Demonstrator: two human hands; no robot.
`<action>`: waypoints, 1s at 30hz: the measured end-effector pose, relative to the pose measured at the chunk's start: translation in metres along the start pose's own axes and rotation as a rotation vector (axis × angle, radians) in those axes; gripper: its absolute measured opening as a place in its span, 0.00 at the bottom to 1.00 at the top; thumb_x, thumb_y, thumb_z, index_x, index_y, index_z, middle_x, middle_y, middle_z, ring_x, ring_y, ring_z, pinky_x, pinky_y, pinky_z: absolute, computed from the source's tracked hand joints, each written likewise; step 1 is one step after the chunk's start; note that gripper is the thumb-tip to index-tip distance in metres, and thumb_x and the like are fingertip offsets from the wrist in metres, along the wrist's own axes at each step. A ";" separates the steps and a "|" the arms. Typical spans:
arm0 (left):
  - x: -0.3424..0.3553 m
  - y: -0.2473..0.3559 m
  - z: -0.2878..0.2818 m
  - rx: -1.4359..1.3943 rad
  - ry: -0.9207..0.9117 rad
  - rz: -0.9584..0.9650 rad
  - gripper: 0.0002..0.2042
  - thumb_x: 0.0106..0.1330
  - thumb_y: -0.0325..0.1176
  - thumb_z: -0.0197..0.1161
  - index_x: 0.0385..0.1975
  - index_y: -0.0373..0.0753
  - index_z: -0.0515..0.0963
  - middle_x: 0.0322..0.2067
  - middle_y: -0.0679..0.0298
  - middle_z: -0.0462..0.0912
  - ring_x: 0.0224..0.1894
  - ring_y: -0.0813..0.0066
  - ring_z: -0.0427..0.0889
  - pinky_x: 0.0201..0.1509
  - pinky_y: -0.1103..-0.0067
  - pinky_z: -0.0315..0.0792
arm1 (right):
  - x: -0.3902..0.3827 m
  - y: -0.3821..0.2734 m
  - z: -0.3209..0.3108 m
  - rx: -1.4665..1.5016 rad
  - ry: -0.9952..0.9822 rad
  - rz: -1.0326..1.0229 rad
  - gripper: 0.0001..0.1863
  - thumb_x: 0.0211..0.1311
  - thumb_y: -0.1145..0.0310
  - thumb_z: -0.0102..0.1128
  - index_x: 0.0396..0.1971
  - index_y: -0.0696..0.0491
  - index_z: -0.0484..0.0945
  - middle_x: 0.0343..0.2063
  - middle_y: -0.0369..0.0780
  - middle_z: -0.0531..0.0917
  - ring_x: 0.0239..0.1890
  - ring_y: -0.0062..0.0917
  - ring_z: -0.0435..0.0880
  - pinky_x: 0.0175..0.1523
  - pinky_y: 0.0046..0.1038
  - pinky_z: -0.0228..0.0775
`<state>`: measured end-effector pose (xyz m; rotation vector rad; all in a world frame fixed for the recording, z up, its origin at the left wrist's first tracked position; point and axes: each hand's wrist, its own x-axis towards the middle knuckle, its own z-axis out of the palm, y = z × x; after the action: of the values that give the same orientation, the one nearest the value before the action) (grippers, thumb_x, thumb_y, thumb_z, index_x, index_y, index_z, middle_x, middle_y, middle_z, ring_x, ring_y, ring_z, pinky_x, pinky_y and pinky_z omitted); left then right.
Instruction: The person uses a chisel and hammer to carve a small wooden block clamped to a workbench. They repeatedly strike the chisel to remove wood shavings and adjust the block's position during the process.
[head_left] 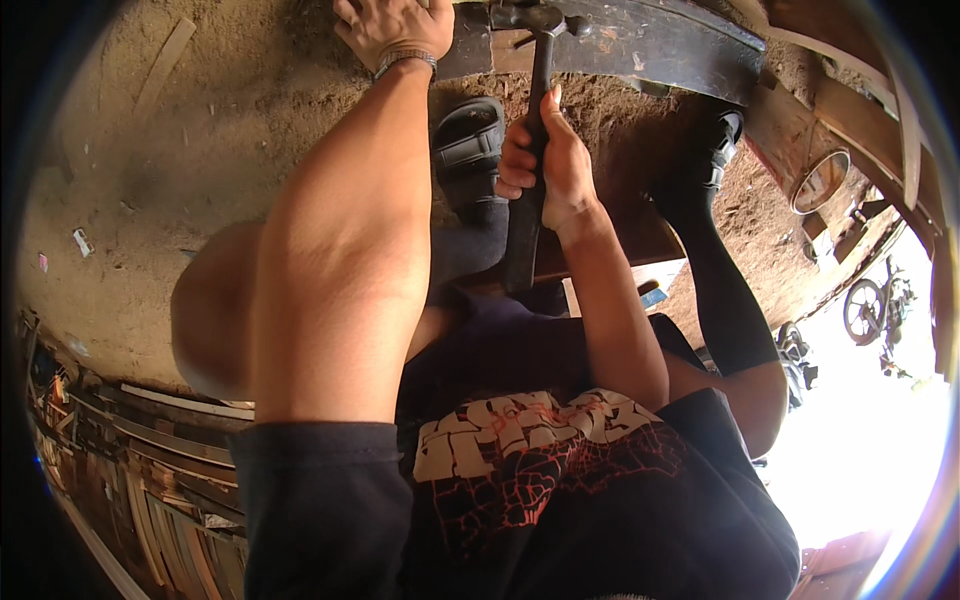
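Observation:
A ball-peen hammer (541, 80) with a long dark handle is in my right hand (555, 165), the fingers wrapped round the grip and the thumb lying along it. Its head is over a dark wooden board (670, 45) at the top of the view; I cannot tell whether the two touch. My left hand (398, 30), with a bracelet on the wrist, lies back-up by the board's left end. Its visible fingers are apart, but the tips are cut off by the top edge, and what lies under the palm is hidden.
My sandalled feet (470, 135) stand on dirt ground (130, 250) just short of the board. Many wooden strips (170, 500) are stacked at lower left. On the right are a round open container (820, 182), curved planks (870, 120) and a motorbike (866, 310) in bright light.

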<state>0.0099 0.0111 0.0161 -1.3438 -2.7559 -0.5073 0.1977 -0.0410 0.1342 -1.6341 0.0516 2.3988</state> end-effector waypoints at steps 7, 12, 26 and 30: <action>0.003 0.004 -0.009 0.012 -0.054 0.017 0.18 0.67 0.43 0.58 0.53 0.42 0.77 0.54 0.54 0.77 0.64 0.49 0.71 0.67 0.53 0.65 | 0.005 0.017 -0.020 0.730 -0.749 0.266 0.34 0.73 0.28 0.38 0.24 0.47 0.63 0.15 0.30 0.59 0.14 0.18 0.58 0.20 0.26 0.53; -0.002 -0.006 0.004 -0.030 -0.106 -0.052 0.25 0.71 0.58 0.49 0.59 0.49 0.73 0.60 0.54 0.71 0.66 0.47 0.65 0.67 0.49 0.63 | 0.001 0.010 -0.004 0.385 -0.464 0.184 0.34 0.74 0.30 0.38 0.22 0.46 0.62 0.14 0.30 0.60 0.13 0.18 0.58 0.19 0.27 0.55; -0.003 -0.008 0.008 0.029 -0.156 -0.038 0.24 0.70 0.56 0.48 0.54 0.47 0.78 0.60 0.55 0.72 0.66 0.47 0.65 0.69 0.52 0.61 | -0.001 0.008 -0.007 -0.286 0.215 -0.224 0.35 0.76 0.35 0.44 0.23 0.54 0.68 0.14 0.33 0.67 0.13 0.19 0.66 0.19 0.26 0.62; -0.002 -0.005 0.006 0.041 -0.167 -0.048 0.24 0.70 0.55 0.49 0.54 0.47 0.78 0.59 0.55 0.72 0.65 0.48 0.65 0.69 0.52 0.61 | 0.007 0.009 -0.013 -0.266 0.180 -0.211 0.35 0.74 0.33 0.46 0.23 0.53 0.67 0.14 0.33 0.66 0.13 0.19 0.65 0.19 0.27 0.61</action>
<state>0.0083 0.0087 0.0089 -1.3737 -2.9193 -0.3540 0.2057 -0.0503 0.1220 -1.8617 -0.4051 2.1681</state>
